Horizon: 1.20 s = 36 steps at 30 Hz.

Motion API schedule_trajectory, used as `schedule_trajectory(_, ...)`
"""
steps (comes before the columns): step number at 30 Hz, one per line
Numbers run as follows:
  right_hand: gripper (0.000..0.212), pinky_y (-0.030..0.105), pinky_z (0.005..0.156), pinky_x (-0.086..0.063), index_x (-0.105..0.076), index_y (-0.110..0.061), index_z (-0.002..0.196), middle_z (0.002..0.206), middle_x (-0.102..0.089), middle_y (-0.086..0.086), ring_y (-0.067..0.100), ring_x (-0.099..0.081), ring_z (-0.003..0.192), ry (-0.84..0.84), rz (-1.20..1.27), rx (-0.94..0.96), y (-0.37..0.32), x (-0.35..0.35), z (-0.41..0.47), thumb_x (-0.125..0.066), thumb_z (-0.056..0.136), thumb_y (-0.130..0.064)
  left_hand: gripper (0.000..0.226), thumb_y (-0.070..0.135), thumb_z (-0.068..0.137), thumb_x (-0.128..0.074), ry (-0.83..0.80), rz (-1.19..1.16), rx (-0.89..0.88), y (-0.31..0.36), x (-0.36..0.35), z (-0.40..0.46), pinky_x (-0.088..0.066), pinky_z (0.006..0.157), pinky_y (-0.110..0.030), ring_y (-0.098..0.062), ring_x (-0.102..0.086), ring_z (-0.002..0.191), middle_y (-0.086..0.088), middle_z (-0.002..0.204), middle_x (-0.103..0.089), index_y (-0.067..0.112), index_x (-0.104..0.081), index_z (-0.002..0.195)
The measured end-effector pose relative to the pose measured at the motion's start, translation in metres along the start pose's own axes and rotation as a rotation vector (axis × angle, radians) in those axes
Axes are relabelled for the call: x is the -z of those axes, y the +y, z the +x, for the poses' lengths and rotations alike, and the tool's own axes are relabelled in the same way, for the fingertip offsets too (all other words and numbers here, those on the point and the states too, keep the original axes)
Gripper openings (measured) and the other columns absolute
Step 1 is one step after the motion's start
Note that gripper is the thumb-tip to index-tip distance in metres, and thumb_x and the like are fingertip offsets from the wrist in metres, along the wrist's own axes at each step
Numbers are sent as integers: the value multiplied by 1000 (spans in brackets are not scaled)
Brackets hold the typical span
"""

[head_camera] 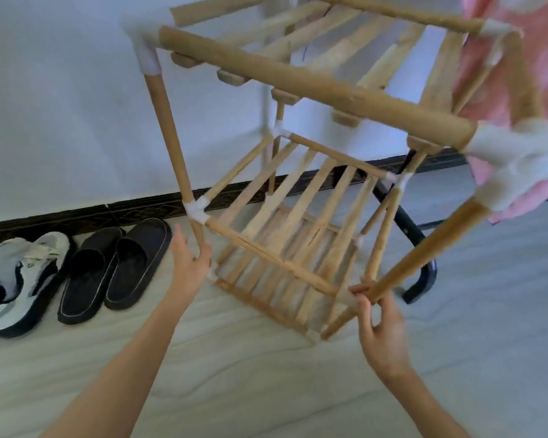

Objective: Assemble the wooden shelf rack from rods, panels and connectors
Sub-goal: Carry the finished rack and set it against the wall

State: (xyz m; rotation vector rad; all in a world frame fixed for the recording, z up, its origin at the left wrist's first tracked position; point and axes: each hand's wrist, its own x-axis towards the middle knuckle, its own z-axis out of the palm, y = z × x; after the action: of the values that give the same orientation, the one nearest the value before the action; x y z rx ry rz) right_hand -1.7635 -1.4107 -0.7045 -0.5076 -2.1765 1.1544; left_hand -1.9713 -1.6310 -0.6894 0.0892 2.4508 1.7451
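Down at the near edge, both forearms reach in. The right hand (381, 335) has its fingers (363, 290) pinched round the lower end of the near right upright rod (424, 248), close by the front corner of the middle tier. The left hand (189, 263) looks loosely spread, fingers mostly straight, resting against the foot of the left upright rod (168, 134); whether the thumb hooks behind it, I cannot tell.

The shelf rack (298, 172) stands on the pale floor (234, 390), seen steeply from above, its long axis running vertical, top tier leaning toward the camera and the bottom slatted panel (266, 298) down by the floor. Three tiers show, the slats running front to back.

By the look of it this will handle light but wobbly: thin rigid wooden rods, push-fit into white plastic connectors (198, 210). The joints are the weak points, I reckon; pull on a slat or lift by the top rail (314, 80) and a socket could slide off. Best hold is low on the uprights, right beside a connector, two hands on opposite posts.

Further off, black slippers (114, 267) and white sneakers (23, 279) line the dark skirting (76, 216) on the left. A black curved metal leg (421, 273) sits behind the rack, and pink cloth (519, 58) hangs at upper right against the white wall (60, 90).
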Motion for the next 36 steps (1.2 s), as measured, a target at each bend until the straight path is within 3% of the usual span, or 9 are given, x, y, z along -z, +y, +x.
schedule_trajectory(5, 24, -2, 77, -37, -50, -21, 121, 113, -51, -22, -19, -48, 101, 82, -17, -113, 6, 15, -4, -40, 98, -19, 41, 9, 96, -48, -35, -62, -110, -10, -19, 1, -41, 77, -5, 9, -49, 104, -1, 130, -42, 16, -34, 135)
schedule_trajectory(8, 36, 0, 78, -36, -42, -28, 129, 118, -43, -33, -25, -45, 101, 181, 7, -180, 5, 13, -7, -36, 99, -11, 16, 7, 97, -46, 47, 33, -193, -18, -12, 0, -46, 84, -22, 0, -51, 93, 4, 107, -45, 9, -43, 112)
schedule_trajectory(10, 38, 9, 84, -37, -42, -26, 134, 122, -33, -43, -17, -43, 111, 223, 25, -233, 7, 12, -7, -32, 100, -12, 15, 5, 97, -44, 39, 44, -236, -24, -7, -7, -40, 85, -29, -11, -47, 99, 4, 103, -47, 8, -45, 112)
schedule_trajectory(15, 40, 27, 103, -30, -39, -14, 139, 114, -25, -63, 8, -29, 137, 212, 81, -224, 6, 6, -6, -24, 102, -16, 16, -1, 96, -43, 151, 60, -306, -40, 3, -37, -37, 67, -3, 11, -49, 83, 12, 93, -46, 7, -46, 110)
schedule_trajectory(22, 39, 19, 106, -26, -34, -12, 139, 144, -36, -6, 10, -30, 135, 131, 91, -269, 0, -9, 38, -20, 103, -20, 10, 6, 96, -45, 242, 104, -282, -56, 19, -52, -39, 67, -12, -1, -49, 76, 7, 87, -48, 7, -46, 106)
schedule_trajectory(25, 40, 26, 92, -35, -30, -12, 140, 136, -48, 7, 22, -44, 125, 90, 39, -337, -4, -13, 75, -20, 103, -26, 10, 8, 96, -46, 222, 132, -276, -52, 13, -49, -39, 69, -17, -5, -50, 78, 6, 88, -51, 10, -49, 105)
schedule_trajectory(27, 39, 32, 78, -36, -35, -11, 134, 120, -54, 13, 30, -51, 110, 74, -20, -407, -2, -14, 101, -20, 103, -30, 12, 8, 95, -49, 209, 166, -265, -47, 6, -44, -39, 70, -20, -10, -50, 80, 2, 91, -53, 6, -54, 105)
schedule_trajectory(31, 44, 36, 83, -39, -31, -17, 144, 134, -50, 7, 25, -50, 110, 71, -65, -615, 9, -34, 131, -27, 102, -29, 8, 7, 90, -57, 147, 174, -284, -39, -5, -30, -41, 71, -11, -2, -55, 79, -2, 90, -59, 5, -61, 97)
schedule_trajectory(36, 38, 41, 96, -45, -45, -7, 134, 125, -57, 16, 31, -56, 110, -476, -263, -532, 12, -104, 53, -42, 98, -18, 23, 4, 88, -61, 81, -63, -136, -58, 0, -29, -45, 78, -7, 1, -59, 89, 5, 100, -62, 16, -62, 108)
